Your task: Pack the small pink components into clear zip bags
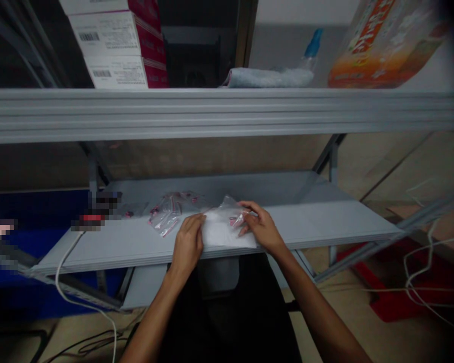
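Note:
My left hand (188, 242) and my right hand (261, 227) hold a clear plastic bag (223, 227) with something white inside, low over the front edge of a grey metal shelf (298, 201). The left fingers grip the bag's left side. The right fingertips pinch its upper right part, where a small red-marked piece (234, 220) shows. Left of my hands, a loose heap of small clear zip bags with red marks (168, 214) lies on the shelf, close to my left hand.
A grey shelf beam (212, 116) crosses overhead, carrying white and red boxes (117, 45), a folded cloth (268, 78) and an orange package (386, 50). Left stands something blue (34, 252); a white cable (62, 272) hangs there. Red object (393, 287) lies right.

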A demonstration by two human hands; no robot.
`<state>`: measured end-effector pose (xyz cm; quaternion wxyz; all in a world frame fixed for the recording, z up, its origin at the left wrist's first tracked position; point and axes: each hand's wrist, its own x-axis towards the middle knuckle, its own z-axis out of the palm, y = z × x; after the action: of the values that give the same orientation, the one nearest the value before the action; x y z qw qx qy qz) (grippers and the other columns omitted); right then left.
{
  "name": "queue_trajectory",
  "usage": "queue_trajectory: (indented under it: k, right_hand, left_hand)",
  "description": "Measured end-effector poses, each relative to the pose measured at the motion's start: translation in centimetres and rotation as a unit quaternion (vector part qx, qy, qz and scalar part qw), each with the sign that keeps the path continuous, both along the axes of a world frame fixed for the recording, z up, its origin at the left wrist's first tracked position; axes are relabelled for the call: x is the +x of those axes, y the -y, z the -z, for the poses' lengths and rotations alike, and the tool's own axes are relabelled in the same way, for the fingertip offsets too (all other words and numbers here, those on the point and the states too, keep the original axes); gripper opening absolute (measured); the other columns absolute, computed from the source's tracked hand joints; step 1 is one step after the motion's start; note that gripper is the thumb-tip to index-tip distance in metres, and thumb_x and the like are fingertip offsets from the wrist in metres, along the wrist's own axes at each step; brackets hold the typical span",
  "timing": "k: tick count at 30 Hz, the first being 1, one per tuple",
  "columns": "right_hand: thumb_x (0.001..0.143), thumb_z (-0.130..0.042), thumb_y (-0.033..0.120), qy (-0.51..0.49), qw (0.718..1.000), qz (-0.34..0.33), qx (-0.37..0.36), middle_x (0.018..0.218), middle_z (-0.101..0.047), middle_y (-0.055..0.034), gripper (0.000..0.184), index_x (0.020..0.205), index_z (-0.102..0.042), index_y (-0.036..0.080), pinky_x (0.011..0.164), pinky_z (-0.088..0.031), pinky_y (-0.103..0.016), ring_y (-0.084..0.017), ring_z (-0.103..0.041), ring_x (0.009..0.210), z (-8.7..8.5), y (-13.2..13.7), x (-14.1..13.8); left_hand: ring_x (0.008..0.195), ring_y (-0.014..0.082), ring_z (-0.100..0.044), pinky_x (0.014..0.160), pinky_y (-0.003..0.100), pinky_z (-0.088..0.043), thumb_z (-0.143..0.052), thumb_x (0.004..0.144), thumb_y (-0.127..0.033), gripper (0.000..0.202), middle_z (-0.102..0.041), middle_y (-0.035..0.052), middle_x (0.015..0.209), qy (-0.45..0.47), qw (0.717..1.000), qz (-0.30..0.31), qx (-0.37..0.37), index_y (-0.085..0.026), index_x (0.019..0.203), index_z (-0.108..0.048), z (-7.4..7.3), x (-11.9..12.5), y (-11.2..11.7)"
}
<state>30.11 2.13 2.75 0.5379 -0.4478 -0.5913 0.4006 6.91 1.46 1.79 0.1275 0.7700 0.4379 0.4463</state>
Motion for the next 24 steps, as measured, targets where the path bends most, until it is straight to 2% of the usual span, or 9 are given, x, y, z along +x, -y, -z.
queue_trajectory:
  k: [2, 4, 6, 8, 13, 17, 20, 22, 24]
  right_hand:
    - [0.089, -0.056, 0.037, 0.073, 0.996, -0.052, 0.022, 0.099, -0.062, -0.0070, 0.032, 0.115, -0.066, 0.021, 0.058, -0.056, -0.028, -0.014, -0.062, 0.066, -0.8, 1.0, -0.6]
    - [0.089, -0.056, 0.031, 0.113, 0.987, -0.102, 0.043, 0.101, -0.062, -0.0074, 0.027, 0.112, -0.069, 0.022, 0.067, -0.055, -0.028, -0.017, -0.063, 0.081, -1.5, 2.0, -1.5]
    - [0.088, -0.057, 0.029, 0.091, 0.987, -0.127, 0.035, 0.101, -0.063, -0.0068, 0.029, 0.116, -0.067, 0.022, 0.068, -0.054, -0.026, -0.017, -0.063, 0.084, -1.8, 2.6, -2.5]
    - [0.086, -0.061, 0.030, 0.029, 0.992, -0.127, 0.003, 0.092, -0.063, -0.0046, 0.035, 0.120, -0.060, 0.021, 0.058, -0.051, -0.023, -0.014, -0.062, 0.073, -1.7, 2.9, -3.4]
    - [0.079, -0.069, 0.035, -0.053, 0.987, -0.137, -0.069, 0.068, -0.061, 0.0018, 0.040, 0.112, -0.055, 0.019, 0.044, -0.044, -0.021, -0.012, -0.057, 0.054, -0.9, 2.6, -4.6]
    - [0.075, -0.072, 0.034, -0.091, 0.990, -0.098, -0.049, 0.073, -0.064, 0.0001, 0.043, 0.112, -0.056, 0.017, 0.046, -0.044, -0.021, -0.011, -0.055, 0.054, -0.4, 1.8, -4.1]
    - [0.076, -0.071, 0.034, -0.087, 0.994, -0.056, -0.023, 0.076, -0.063, -0.0010, 0.040, 0.110, -0.060, 0.017, 0.048, -0.043, -0.021, -0.012, -0.056, 0.059, -0.2, 1.1, -3.2]
    - [0.077, -0.069, 0.035, -0.076, 0.996, -0.042, -0.017, 0.076, -0.063, -0.0014, 0.036, 0.108, -0.063, 0.017, 0.049, -0.043, -0.021, -0.012, -0.056, 0.061, -0.1, 0.6, -2.3]
    - [0.078, -0.068, 0.036, -0.073, 0.997, -0.034, -0.011, 0.076, -0.062, -0.0020, 0.033, 0.105, -0.066, 0.017, 0.049, -0.042, -0.021, -0.013, -0.055, 0.062, -0.1, 0.2, -1.6]
  left_hand:
    - [0.115, 0.0236, -0.061, 0.102, 0.043, -0.046, -0.049, 0.094, -0.022, 0.032, -0.067, 0.0113, 0.122, 0.077, 0.996, -0.012, -0.044, -0.019, 0.123, -0.063, -1.1, -0.1, 0.3]
    - [0.112, 0.0226, -0.063, 0.099, 0.039, -0.048, -0.058, 0.090, -0.029, 0.039, -0.068, 0.0101, 0.122, 0.122, 0.986, 0.031, -0.107, -0.021, 0.129, -0.059, -2.1, -0.3, 0.7]
    - [0.104, 0.0222, -0.066, 0.093, 0.036, -0.050, -0.067, 0.084, -0.032, 0.041, -0.071, 0.0088, 0.115, 0.135, 0.974, 0.081, -0.165, -0.020, 0.123, -0.063, -2.6, -0.4, 1.1]
    - [0.090, 0.0214, -0.069, 0.082, 0.033, -0.053, -0.072, 0.079, -0.034, 0.031, -0.074, 0.0074, 0.100, 0.163, 0.963, 0.077, -0.200, -0.018, 0.106, -0.071, -2.5, -0.3, 1.3]
    - [0.078, 0.0201, -0.068, 0.073, 0.030, -0.052, -0.073, 0.077, -0.037, 0.026, -0.075, 0.0057, 0.086, 0.231, 0.956, -0.012, -0.178, -0.017, 0.093, -0.072, -1.8, 0.3, 1.2]
    - [0.089, 0.0212, -0.068, 0.079, 0.030, -0.052, -0.069, 0.080, -0.039, 0.031, -0.074, 0.0085, 0.100, 0.200, 0.971, -0.028, -0.130, -0.017, 0.103, -0.070, -2.3, -0.9, 0.9]
    - [0.090, 0.0219, -0.068, 0.078, 0.032, -0.052, -0.054, 0.089, -0.041, 0.033, -0.072, 0.0099, 0.102, 0.152, 0.977, -0.141, -0.057, -0.016, 0.105, -0.069, -3.1, -4.7, -0.6]
    - [0.091, 0.0246, -0.066, 0.081, 0.036, -0.050, -0.050, 0.090, -0.038, 0.033, -0.072, 0.0115, 0.100, 0.060, 0.955, -0.290, 0.009, -0.014, 0.103, -0.069, -3.7, -8.5, -2.6]
    - [0.093, 0.0286, -0.065, 0.086, 0.041, -0.048, -0.049, 0.086, -0.030, 0.035, -0.070, 0.0162, 0.104, -0.068, 0.926, -0.372, 0.020, -0.010, 0.109, -0.067, -4.0, -12.2, -5.1]
